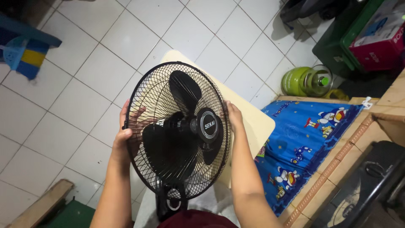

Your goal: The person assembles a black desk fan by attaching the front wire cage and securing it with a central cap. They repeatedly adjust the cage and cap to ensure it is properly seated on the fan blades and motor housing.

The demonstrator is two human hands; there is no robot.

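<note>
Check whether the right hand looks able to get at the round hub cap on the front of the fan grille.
Probably yes: the right hand grips the grille's rim, close beside the hub cap, and nothing lies between them on the grille's front.

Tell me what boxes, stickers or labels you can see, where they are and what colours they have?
Round badge: middle of the black fan's front grille, black with a silver ring and pale lettering.
Box: top right corner, inside a green crate, boxy, pink-red with a white and blue top.
Both hands, left and right, grip the grille's rim, away from the badge.
</note>
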